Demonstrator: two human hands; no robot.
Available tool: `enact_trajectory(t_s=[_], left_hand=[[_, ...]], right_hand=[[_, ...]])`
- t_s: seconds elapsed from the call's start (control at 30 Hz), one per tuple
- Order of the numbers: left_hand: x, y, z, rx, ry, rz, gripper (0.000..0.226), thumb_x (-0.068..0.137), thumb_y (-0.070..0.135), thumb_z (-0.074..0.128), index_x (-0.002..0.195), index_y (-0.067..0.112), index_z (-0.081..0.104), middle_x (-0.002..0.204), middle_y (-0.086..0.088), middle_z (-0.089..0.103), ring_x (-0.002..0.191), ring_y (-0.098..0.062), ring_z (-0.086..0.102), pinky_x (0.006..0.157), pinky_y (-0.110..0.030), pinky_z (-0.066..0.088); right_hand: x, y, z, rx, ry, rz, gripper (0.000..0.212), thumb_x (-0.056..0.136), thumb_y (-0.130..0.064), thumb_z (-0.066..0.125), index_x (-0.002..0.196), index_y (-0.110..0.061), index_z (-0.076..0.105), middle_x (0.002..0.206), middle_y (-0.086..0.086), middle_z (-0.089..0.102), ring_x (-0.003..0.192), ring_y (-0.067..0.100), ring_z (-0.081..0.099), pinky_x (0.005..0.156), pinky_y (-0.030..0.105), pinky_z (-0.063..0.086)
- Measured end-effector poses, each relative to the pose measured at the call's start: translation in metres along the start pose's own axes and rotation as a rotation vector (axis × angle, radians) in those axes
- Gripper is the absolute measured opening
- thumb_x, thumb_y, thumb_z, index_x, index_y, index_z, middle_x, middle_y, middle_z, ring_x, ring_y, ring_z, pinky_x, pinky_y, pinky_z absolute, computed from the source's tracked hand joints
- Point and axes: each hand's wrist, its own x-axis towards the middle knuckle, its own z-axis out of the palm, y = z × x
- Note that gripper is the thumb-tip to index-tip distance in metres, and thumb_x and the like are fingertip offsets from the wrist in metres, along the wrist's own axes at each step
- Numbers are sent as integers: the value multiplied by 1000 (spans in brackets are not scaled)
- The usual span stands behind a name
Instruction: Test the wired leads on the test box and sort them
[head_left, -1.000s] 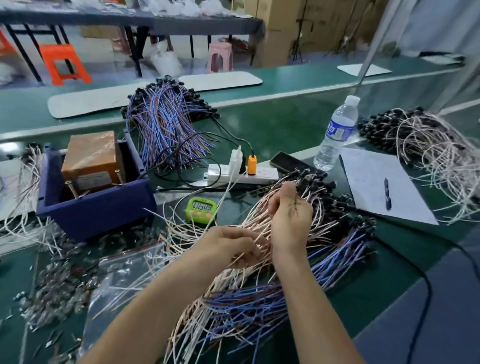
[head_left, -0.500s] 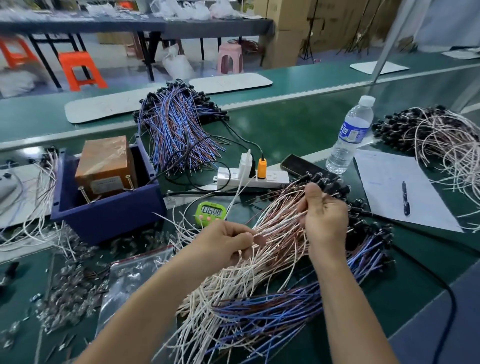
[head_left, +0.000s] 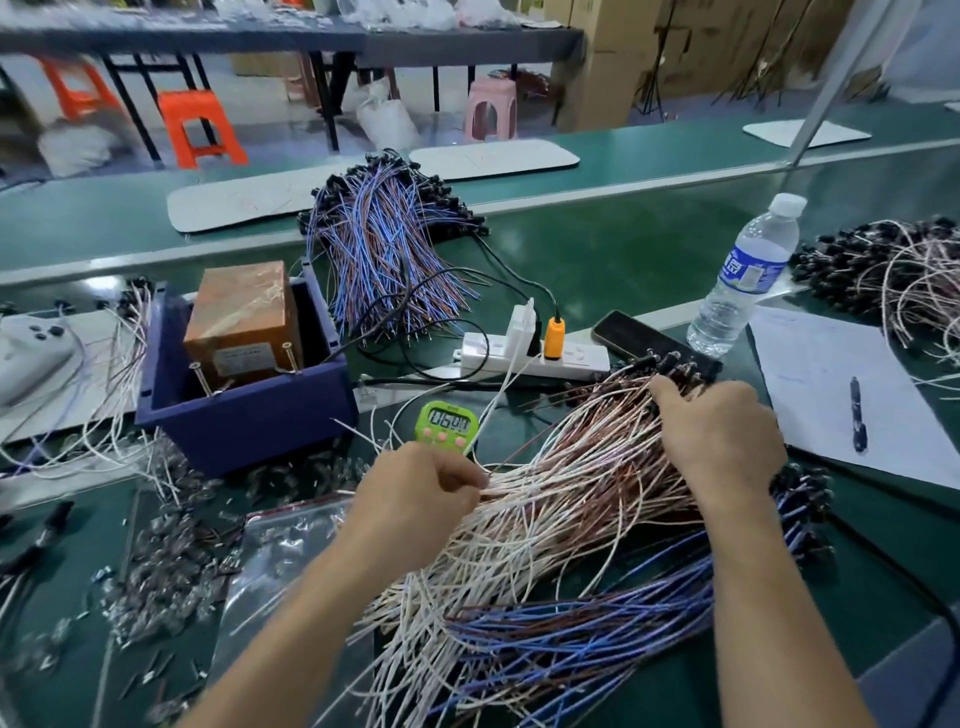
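Since the earlier frame, the right hand has been carried outward and lowered from the middle of the white-and-brown lead bundle to its black-connector end, where the fingers are curled over the leads. The bundle's free wire ends are pinched in the left hand, as before. The bundle is fanned out on the green bench in front of the person, partly over a layer of blue leads. Just beyond the left hand a green timer is placed, with the blue test box to its left and a power strip behind. A water bottle, a paper sheet and a pen are located at the right.
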Motion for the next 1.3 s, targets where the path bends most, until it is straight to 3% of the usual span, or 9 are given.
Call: enact_trajectory(t_s=[0.17,0.3,0.4,0.5,0.77,0.97,1.13,1.2,1.3], left_hand=[[-4,-8,0,-53,63,11,24,88,24,80,77,45,78,73,35,69,69,11,66,54,-7,46],[-9,-17,-10,-127,135,12,26,88,25,80,79,49,78,75,31,72,73,10,69,66,-14,51],[-12,-24,-22,-216,168,-5,29,89,24,80,81,51,77,77,25,75,75,6,71,70,-19,55],[-22,-31,-33,-311,190,-10,27,89,20,80,82,46,79,80,18,78,78,0,73,76,-26,58],[-67,-79,-80,-412,307,-90,27,99,13,67,79,22,82,76,2,79,76,-16,79,73,-26,63],[-122,-148,-127,-263,610,-265,55,85,-9,69,80,45,81,84,23,78,83,-3,75,86,-31,60],[-170,-194,-156,-102,862,-456,42,77,6,86,66,44,72,67,22,73,69,-1,72,81,-30,61],[-181,-204,-161,30,884,-548,28,77,21,88,67,42,73,66,26,68,73,-8,71,77,-30,59],[-183,-211,-161,114,896,-625,7,78,34,86,79,36,80,77,17,74,77,-15,69,68,-25,47]], right_hand=[[-22,2,-13,-79,11,-9,63,91,-71,54,69,-13,66,69,7,64,67,32,58,65,36,42],[-60,-11,-21,33,84,-95,38,94,-53,60,81,-18,71,67,3,67,62,28,57,61,31,42],[-100,-37,-13,151,-128,-297,34,96,-38,64,67,-22,65,52,-14,57,46,9,56,45,24,42],[-136,-63,-2,174,-301,-460,38,96,-39,63,60,-25,57,53,-13,57,49,3,53,47,22,33],[-215,-129,20,277,-585,-718,32,93,-42,61,72,-19,68,64,-6,65,64,20,63,64,42,55],[-273,-172,39,232,-853,-889,22,90,-36,61,74,-23,70,70,-3,70,71,22,65,69,39,57],[-320,-217,67,143,-1143,-1058,29,92,-5,58,103,-24,77,108,-1,75,97,19,69,90,37,58],[-335,-237,79,52,-1157,-1174,43,91,4,53,117,-24,73,125,0,69,107,23,66,95,39,56],[-354,-260,94,4,-1093,-1255,56,84,10,48,119,-27,72,121,2,71,98,24,69,88,38,59]])
